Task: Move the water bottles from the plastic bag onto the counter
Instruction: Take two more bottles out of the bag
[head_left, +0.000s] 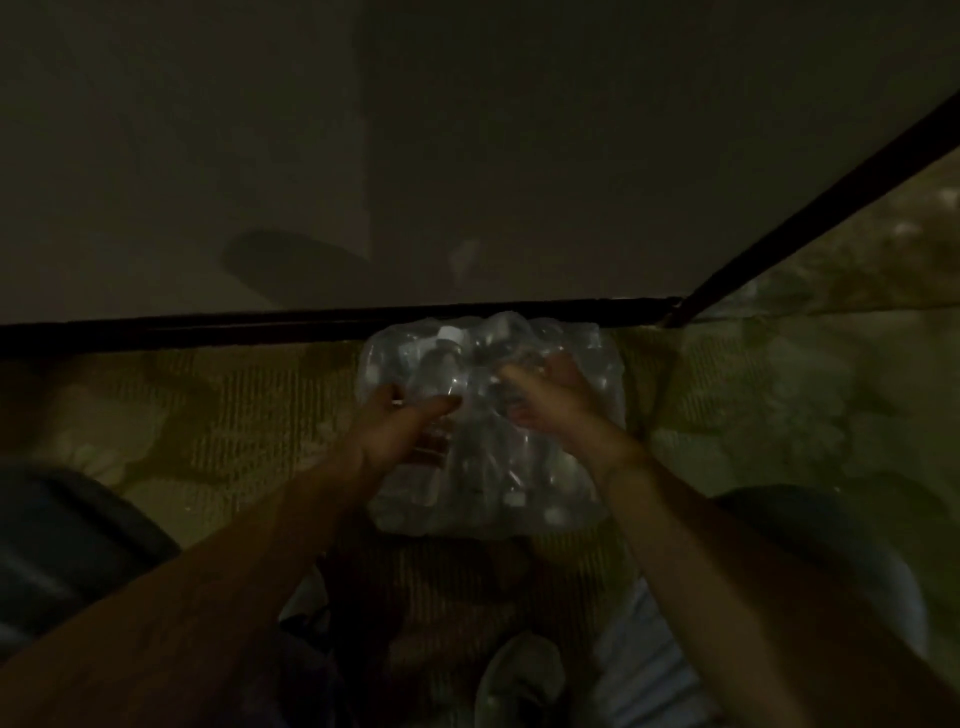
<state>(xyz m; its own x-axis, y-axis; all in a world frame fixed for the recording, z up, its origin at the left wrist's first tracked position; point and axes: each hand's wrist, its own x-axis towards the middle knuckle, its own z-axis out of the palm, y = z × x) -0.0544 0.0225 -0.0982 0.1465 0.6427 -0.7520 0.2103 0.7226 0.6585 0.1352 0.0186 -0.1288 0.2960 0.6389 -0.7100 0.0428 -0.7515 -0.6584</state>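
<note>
Clear plastic bag stuffed with water bottles, sitting on a patterned floor mat right by a dark wall base strip. Left hand on the bag's left side, fingers loose. Right hand bunched into the plastic up top, pinching it. Pretty dim, so details are fuzzy.

Dim domestic interior, likely a room in a home. You stand over a yellow-green woven floor covering with a pale leaf pattern, bordered by a dark baseboard strip beneath a plain grey-brown painted wall; the strip turns a corner at right.
</note>
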